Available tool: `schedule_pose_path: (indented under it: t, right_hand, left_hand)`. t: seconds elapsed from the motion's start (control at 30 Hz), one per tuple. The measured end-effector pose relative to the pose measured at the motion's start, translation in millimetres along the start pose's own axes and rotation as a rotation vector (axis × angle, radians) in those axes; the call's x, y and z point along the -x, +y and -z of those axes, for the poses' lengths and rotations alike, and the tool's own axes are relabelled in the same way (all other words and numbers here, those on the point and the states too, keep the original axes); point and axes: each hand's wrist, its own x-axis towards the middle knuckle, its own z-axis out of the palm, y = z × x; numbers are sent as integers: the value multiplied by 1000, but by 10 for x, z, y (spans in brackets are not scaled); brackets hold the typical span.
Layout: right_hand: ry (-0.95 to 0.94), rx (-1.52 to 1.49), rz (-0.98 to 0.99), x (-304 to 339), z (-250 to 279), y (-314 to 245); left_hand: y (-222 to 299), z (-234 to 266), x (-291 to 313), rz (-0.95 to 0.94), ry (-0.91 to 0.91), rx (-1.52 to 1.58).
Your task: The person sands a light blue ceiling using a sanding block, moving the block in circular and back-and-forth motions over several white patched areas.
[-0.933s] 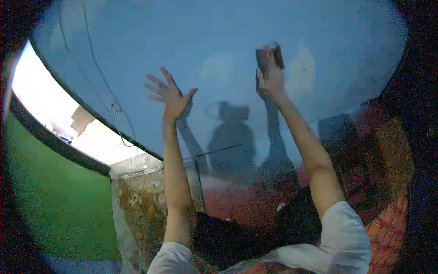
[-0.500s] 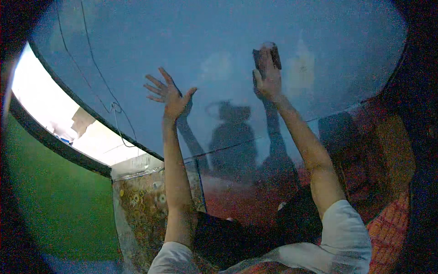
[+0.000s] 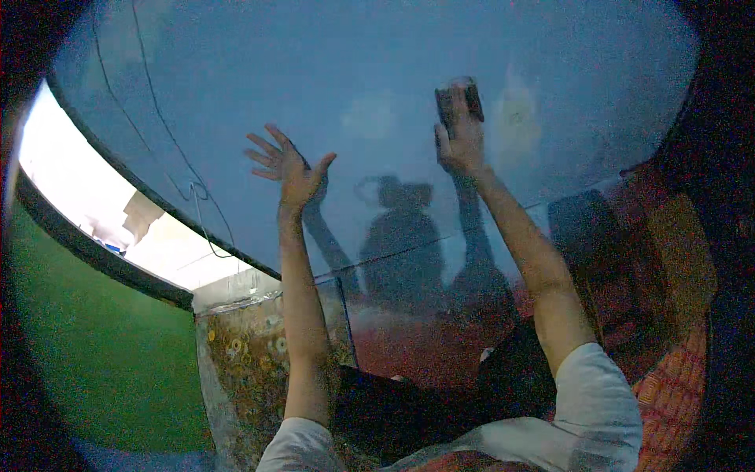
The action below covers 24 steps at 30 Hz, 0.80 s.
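Observation:
My right hand is raised to the blue wall, holding a dark rectangular pad flat against it. The fingers lie over the pad, with its dark edges showing on both sides; its exact kind is too dim to tell. To the left, my left hand is up in front of the same wall with its fingers spread and nothing in it. Its shadow falls on the wall just beside it. Whether the palm touches the wall, I cannot tell.
Thin cords hang at the left, near a bright opening with a dark frame. A green wall is below it. Pale patches mark the blue wall. A red patterned cloth lies at lower right.
My left hand has shifted slightly left and down, fingers still spread. The right hand stays nearly in place, with the pad a touch lower on the wall.

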Motion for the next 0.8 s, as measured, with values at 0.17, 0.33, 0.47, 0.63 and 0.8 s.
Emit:
schedule_pose_path:
  t: [0.17, 0.33, 0.47, 0.63, 0.8]
  right_hand:
    - [-141, -32, 105, -44, 8, -66]
    - [63, -102, -68, -233, 112, -169]
    - [-50, 20, -3, 132, -41, 142]
    - [-158, -74, 211, 110, -151, -136]
    - [-151, 46, 49, -189, -40, -236]
  left_hand:
    - [-28, 21, 9, 0, -8, -29]
    - [-9, 23, 36, 14, -28, -80]
    - [66, -10, 3, 22, -29, -42]
    - [-7, 18, 43, -13, -20, -52]
    - [6, 24, 18, -19, -26, -43]
